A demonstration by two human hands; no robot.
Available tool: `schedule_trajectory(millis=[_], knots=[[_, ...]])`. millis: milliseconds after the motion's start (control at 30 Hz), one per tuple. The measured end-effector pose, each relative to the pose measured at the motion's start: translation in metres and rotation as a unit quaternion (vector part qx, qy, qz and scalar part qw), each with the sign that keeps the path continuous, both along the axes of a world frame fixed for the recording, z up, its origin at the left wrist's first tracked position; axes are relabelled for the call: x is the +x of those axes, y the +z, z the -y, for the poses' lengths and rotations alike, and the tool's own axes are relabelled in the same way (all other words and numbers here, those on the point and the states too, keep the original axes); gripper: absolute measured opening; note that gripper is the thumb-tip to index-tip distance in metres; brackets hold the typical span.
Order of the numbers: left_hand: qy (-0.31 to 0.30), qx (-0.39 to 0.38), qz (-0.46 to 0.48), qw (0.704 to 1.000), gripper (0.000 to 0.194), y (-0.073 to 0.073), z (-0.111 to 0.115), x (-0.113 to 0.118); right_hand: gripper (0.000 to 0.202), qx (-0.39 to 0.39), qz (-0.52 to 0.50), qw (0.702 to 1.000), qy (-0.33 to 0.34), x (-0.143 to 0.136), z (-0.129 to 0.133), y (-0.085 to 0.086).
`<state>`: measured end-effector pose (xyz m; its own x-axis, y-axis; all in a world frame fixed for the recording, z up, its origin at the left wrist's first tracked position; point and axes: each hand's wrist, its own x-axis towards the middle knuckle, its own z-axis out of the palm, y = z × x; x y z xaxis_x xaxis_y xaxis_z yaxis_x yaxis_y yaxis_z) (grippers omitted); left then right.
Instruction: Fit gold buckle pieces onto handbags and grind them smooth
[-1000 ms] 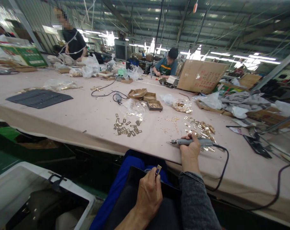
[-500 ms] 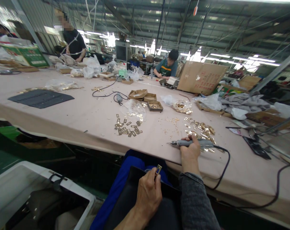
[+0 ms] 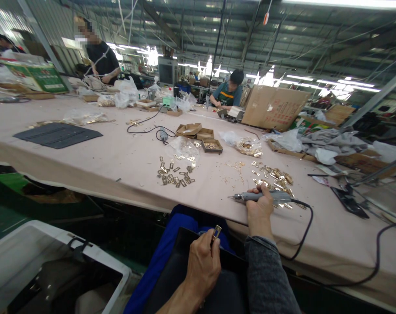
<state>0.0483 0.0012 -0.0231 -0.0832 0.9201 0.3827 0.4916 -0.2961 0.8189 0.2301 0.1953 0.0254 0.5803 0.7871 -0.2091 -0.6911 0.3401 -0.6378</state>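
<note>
Between thumb and fingers, my left hand (image 3: 204,257) pinches a small gold metal plate (image 3: 217,231) with a rectangular opening, above my lap. My right hand (image 3: 260,207) rests at the table edge, wrapped round a grey electric screwdriver (image 3: 279,197). Its thin bit points left, and a black cord runs from its back end. Just behind that hand lies a heap of gold metal plates (image 3: 278,174). Tiny gold screws or bits (image 3: 235,170) are scattered on the cloth left of the heap. Another group of metal plates (image 3: 176,176) lies farther left.
Small cardboard boxes (image 3: 211,146) and a plastic bag of gold parts (image 3: 249,146) stand behind the plates. A dark flat panel (image 3: 57,134) lies at left on the table (image 3: 126,161). A white bin (image 3: 31,231) is at lower left. Co-workers are across the table.
Both hands keep their place and hold the same things. The view has shifted very slightly.
</note>
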Motion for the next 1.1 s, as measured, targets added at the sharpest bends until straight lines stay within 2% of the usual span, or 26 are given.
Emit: schedule_trajectory(millis=[133, 267, 333, 467, 600, 800, 1100], knots=[[-0.063, -0.081, 0.111, 0.989, 0.029, 0.003, -0.002, -0.007, 0.031, 0.012, -0.012, 1.000, 0.014, 0.004, 0.013, 0.010], [-0.102, -0.162, 0.214, 0.958, 0.029, 0.004, -0.009, -0.012, 0.028, 0.064, -0.004, 0.996, 0.061, 0.000, 0.048, 0.026], [-0.108, -0.193, 0.249, 0.943, 0.027, 0.003, -0.013, -0.012, 0.028, 0.091, 0.014, 0.992, 0.090, -0.009, 0.072, 0.034], [-0.108, -0.236, 0.316, 0.912, 0.025, 0.000, -0.019, -0.009, 0.031, 0.085, 0.063, 0.987, 0.123, -0.037, 0.120, 0.045], [-0.106, -0.256, 0.347, 0.896, 0.024, 0.000, -0.022, -0.006, 0.030, 0.087, 0.128, 0.981, 0.120, -0.064, 0.149, 0.047], [-0.080, -0.270, 0.354, 0.892, 0.021, 0.001, -0.023, -0.005, 0.022, 0.111, 0.215, 0.966, 0.094, -0.079, 0.157, 0.043], [-0.074, -0.270, 0.335, 0.900, 0.026, -0.003, -0.024, -0.005, 0.014, 0.136, 0.273, 0.948, 0.091, -0.087, 0.160, 0.035]])
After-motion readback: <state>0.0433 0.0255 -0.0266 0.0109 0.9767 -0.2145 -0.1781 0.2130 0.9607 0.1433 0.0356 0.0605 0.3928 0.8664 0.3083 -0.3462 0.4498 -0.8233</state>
